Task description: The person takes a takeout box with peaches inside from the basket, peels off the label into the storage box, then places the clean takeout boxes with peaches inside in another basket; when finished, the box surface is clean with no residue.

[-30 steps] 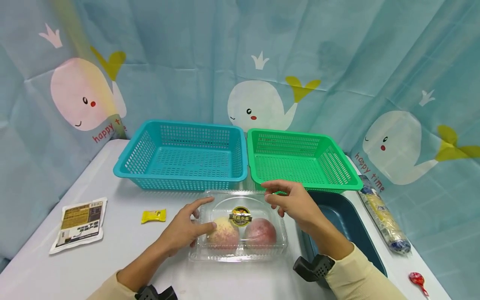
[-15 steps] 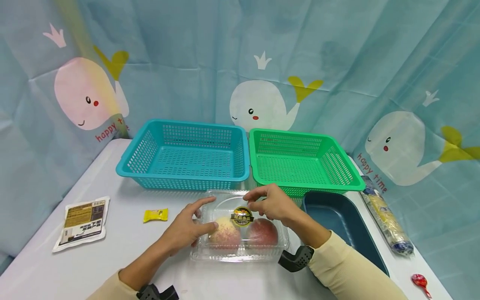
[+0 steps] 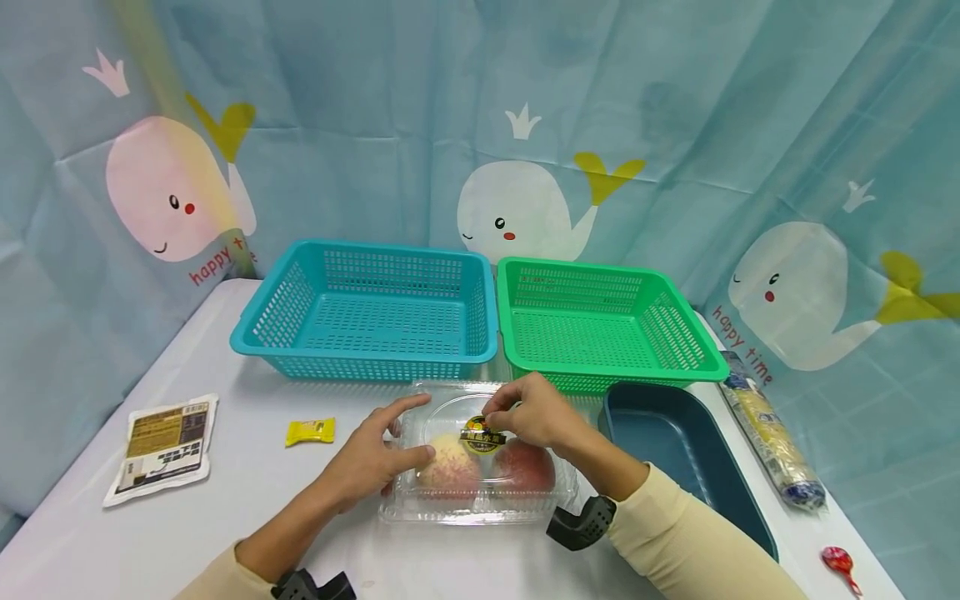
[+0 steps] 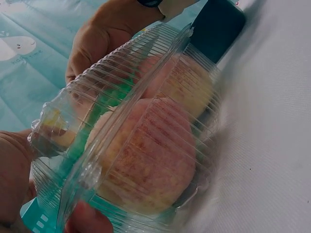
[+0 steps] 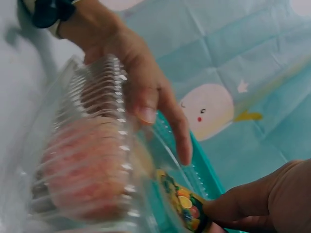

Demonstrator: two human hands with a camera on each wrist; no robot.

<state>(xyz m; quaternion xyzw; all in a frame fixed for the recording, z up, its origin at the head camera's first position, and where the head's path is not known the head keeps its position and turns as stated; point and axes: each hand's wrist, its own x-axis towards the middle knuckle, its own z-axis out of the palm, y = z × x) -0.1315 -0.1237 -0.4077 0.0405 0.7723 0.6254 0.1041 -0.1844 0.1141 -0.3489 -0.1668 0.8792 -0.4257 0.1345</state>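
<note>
A clear plastic clamshell container (image 3: pixel 480 510) with two peaches (image 3: pixel 448 468) in it lies at the front middle of the table in the head view. A round black-and-gold label (image 3: pixel 478 440) sits on the lid. My left hand (image 3: pixel 373 454) grips the container's left side, thumb and index finger over the lid and the others down its side. Over the lid from the right reaches my right hand (image 3: pixel 538 417). In the right wrist view its thumb and finger pinch the edge of the label (image 5: pixel 187 204), which shows a fruit picture.
Behind stand a blue basket (image 3: pixel 367 367) and a green basket (image 3: pixel 607 367). To the right are a dark blue bin (image 3: pixel 697 442), a long noodle-like pack (image 3: pixel 776 442) and a red lollipop (image 3: pixel 840 562). A small yellow packet (image 3: pixel 310 431) and a flat pouch (image 3: pixel 165 450) lie left.
My right hand has moved left from the container's right rear corner onto the label and now pinches its edge. The left hand and the container have stayed put.
</note>
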